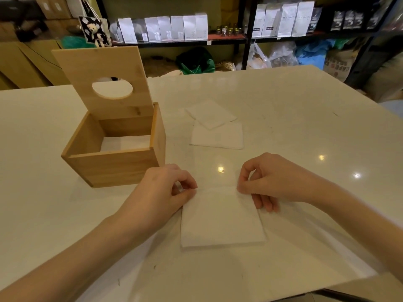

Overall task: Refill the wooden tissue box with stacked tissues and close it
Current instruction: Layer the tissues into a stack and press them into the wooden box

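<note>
In the head view, the left hand (165,190) pinched the far left corner of a flat white square tissue stack (221,219) between thumb and forefinger, and the right hand (268,182) pinched the far right corner the same way, its other fingers curled down onto the stack's right edge. The stack lay on the glossy pale tabletop (283,127) between the two hands and nearer the person than both. Beyond and to the left of the left hand, close by, stood the open light-wood tissue box (113,164), its hinged wooden lid with the oval hole (102,68) tilted up and back; something white showed at the bottom inside, seemingly tissues already placed. Beyond the right hand, well apart from it, lay two more white tissue piles (218,129), one overlapping the other. By my judgement, only the far corners were gripped, so lifting could let the loose lower sheets sag, slide or fan out. The stack might also catch on the box rim while being carried over, and the raised lid could drop if knocked.
</note>
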### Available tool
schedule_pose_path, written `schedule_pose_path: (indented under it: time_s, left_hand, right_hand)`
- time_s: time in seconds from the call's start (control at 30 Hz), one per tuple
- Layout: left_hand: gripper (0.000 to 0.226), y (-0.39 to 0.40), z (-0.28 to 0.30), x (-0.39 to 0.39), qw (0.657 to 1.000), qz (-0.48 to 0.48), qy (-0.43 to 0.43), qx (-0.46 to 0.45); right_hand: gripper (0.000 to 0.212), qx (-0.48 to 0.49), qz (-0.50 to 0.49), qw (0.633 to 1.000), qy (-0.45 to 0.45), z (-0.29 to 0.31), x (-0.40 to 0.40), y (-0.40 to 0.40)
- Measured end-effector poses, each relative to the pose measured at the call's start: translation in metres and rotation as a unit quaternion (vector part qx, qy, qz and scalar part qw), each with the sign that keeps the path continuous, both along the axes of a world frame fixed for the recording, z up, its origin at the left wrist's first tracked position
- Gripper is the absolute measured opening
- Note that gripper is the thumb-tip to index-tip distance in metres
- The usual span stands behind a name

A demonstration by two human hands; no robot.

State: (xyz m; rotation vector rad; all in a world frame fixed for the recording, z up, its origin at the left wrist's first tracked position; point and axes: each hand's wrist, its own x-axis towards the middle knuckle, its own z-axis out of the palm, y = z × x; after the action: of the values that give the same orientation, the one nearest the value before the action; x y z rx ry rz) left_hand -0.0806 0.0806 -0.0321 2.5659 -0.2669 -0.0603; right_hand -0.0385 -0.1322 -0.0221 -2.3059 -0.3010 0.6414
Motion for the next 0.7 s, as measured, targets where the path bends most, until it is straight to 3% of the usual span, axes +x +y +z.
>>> schedule_pose_path:
  time_s: [0.13,0.27,0.43,0.57,0.7]
  left_hand:
    - [0.014,-0.006,0.006,-0.002,0.999,-0.015,-0.007,0.042]
    - [0.012,-0.015,0.016,0.002,0.983,-0.053,-0.031,0.170]
    - [0.015,-0.027,0.039,0.024,0.948,-0.131,0.027,0.289]
    - [0.009,-0.032,0.069,0.054,0.944,-0.123,-0.011,0.305]
    - [0.012,-0.035,0.095,0.095,0.958,-0.100,-0.020,0.270]
  right_hand:
    - [0.011,-0.013,0.003,1.000,-0.024,0.001,0.002,-0.003]
    - [0.017,-0.054,0.045,0.995,-0.064,0.001,0.007,-0.007]
    - [0.011,-0.155,0.149,0.969,-0.122,0.014,0.016,-0.008]
    - [0.012,-0.191,0.177,0.951,-0.167,0.032,0.035,-0.013]
    - [0.018,-0.163,0.146,0.959,-0.179,0.049,0.067,-0.017]
